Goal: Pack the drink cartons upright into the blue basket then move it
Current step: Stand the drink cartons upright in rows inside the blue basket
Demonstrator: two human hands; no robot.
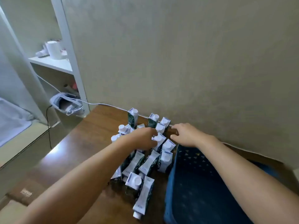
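Observation:
Several dark green and white drink cartons (165, 160) with white caps stand or lie on the brown wooden table (90, 131), left of the blue basket (187, 183). Some stand upright near the wall, like one carton (133, 117); others lie tipped, like one at the front (144, 198). The basket looks empty inside, and my right forearm crosses over it. My left hand (144, 139) reaches into the cluster, fingers curled against a carton (159, 141); whether it grips it is unclear. My right hand (186, 135) hovers beside the far cartons with fingers apart, holding nothing.
A beige wall runs close behind the cartons. A white cable (103, 104) crosses the table's far edge to a white device (68, 104) on the left. White shelving (53, 62) with white containers stands at the far left. The table edge drops off to the left.

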